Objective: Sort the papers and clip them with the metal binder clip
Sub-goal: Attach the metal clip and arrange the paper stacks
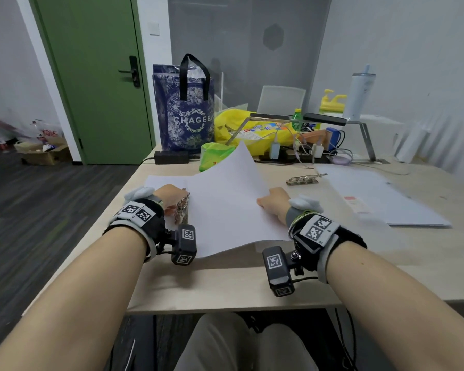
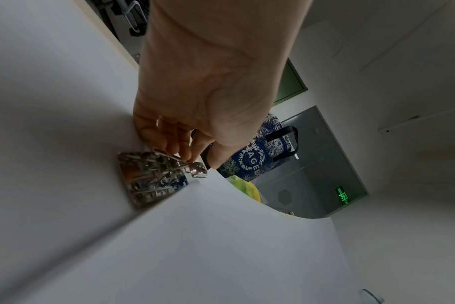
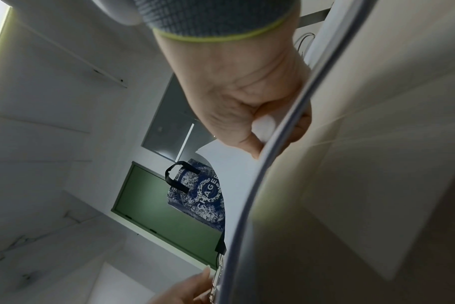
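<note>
Papers held at both edges, clip under the left grip.
Left hand down on the surface, fingers curled onto the wire levers of the metal binder clip, pinching it at the left edge of the paper stack. Right hand clenched on the stack's opposite edge, thumb on top, remaining fingers tucked beneath, seen close in the right wrist view. Top sheet bowed upward between the two grips, far corner lifted off the surface. Second metal clip lying flat just beyond the right grip, apart from it. More loose sheets spread further out to the right. Blue patterned bag standing well beyond the left grip.
</note>
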Demonstrator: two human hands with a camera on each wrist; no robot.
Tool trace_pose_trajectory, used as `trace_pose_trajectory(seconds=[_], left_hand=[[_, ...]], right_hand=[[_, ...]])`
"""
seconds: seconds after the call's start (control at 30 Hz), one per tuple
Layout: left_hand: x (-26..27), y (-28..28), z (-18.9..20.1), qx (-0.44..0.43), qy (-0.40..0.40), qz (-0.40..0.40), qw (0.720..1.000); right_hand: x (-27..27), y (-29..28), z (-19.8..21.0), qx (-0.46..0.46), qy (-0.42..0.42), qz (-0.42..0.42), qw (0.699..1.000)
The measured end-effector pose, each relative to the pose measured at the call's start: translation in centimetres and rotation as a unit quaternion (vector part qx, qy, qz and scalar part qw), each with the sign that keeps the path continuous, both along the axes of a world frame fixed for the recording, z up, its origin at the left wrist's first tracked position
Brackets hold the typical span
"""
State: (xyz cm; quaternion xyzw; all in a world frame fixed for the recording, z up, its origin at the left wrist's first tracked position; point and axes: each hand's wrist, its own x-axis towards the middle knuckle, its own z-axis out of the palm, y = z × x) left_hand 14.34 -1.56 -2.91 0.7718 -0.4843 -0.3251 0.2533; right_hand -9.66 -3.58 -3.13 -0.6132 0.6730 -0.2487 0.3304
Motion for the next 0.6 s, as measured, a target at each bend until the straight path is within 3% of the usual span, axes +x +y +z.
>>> trace_pose_trajectory(seconds=[0.37, 0.6], left_hand=[[1.0, 1.6, 0.7, -0.074, 0.086, 0.037, 0.993], [1.2, 3.2, 1.7, -0.038, 0.105, 0.011, 0.994]], right_hand=[[1.4, 0.3, -1.5, 0.021, 0.001, -0.003, 1.000], [0.8, 0.5, -1.6, 0.017, 0.012, 0.020, 1.000]])
